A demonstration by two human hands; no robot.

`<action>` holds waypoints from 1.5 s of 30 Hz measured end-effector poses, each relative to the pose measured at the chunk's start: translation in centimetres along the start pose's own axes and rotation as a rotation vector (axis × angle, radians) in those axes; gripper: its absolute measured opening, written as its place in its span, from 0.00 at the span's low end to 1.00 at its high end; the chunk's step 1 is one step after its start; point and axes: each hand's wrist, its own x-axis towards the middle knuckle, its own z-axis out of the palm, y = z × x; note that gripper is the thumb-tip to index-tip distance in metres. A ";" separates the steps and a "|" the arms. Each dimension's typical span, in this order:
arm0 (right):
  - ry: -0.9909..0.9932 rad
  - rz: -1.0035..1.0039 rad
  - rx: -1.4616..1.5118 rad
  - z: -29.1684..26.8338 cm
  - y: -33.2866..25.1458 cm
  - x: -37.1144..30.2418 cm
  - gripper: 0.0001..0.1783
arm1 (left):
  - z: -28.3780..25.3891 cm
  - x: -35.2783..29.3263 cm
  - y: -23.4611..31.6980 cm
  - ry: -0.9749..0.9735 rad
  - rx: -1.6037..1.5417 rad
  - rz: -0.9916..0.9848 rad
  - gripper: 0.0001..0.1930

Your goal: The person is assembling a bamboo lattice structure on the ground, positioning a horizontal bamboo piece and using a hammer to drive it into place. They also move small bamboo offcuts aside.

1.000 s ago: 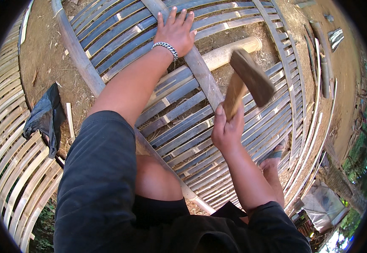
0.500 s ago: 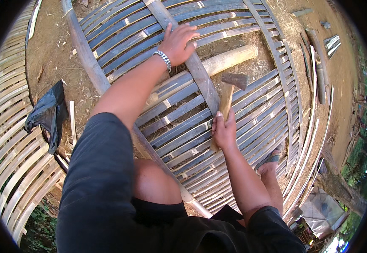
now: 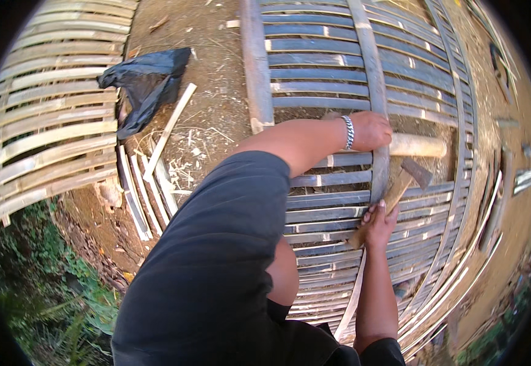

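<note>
- Pale slat panel (image 3: 64, 91) far left, black plastic bag (image 3: 156, 79) at its edge, loose strips (image 3: 171, 129) just below; look set aside.
- Dark slats (image 3: 317, 74) run under a long crosspiece (image 3: 371, 67).
- Left hand (image 3: 370, 130), bracelet (image 3: 349, 133) on wrist: fingers curled at crosspiece, likely steadying it; from where I stand, whether clenched on it is unclear.
- Right hand (image 3: 380, 226) wrapped firmly round axe (image 3: 401, 184), mid-handle, probably for control; axe sits above slats, head up-right.
- Bamboo pole (image 3: 418, 146) passes beneath crosspiece, perhaps propping it.
</note>
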 end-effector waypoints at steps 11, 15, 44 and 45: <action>-0.044 0.006 -0.038 -0.8 -0.4 0.4 0.09 | 1.1 -0.6 2.5 0.050 -0.081 0.236 0.02; -0.050 -0.013 -0.059 -0.5 -0.5 1.0 0.08 | -0.8 0.7 3.1 0.199 -0.037 -0.443 0.07; 0.032 -0.013 -0.166 0.5 -0.6 0.7 0.09 | -31.3 -41.1 -10.6 -0.214 0.538 -1.745 0.19; 0.033 -0.004 -0.166 0.6 -0.9 0.6 0.09 | -31.0 -41.4 -10.5 -0.228 0.539 -1.743 0.19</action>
